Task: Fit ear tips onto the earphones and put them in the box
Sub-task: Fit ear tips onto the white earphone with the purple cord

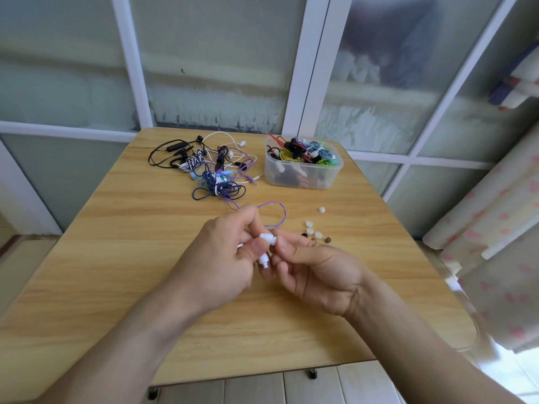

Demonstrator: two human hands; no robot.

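Left hand (230, 252) pinches white earbud (267, 239) steady; right hand (309, 266) pinches its tip end, apparently seating it. Spare ear tips (313, 230) wait at 2 o'clock.

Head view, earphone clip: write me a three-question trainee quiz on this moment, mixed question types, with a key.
1. True or false: the plastic box already holds coiled earphones.
2. Multiple choice: the loose white ear tips lie on the table A) inside the box, B) beside the right hand, C) under the tangled pile.
3. Fill in: the cable running from the white earbuds held by the left hand is ____ in colour.

Key: 1 true; 2 B; 3 purple.
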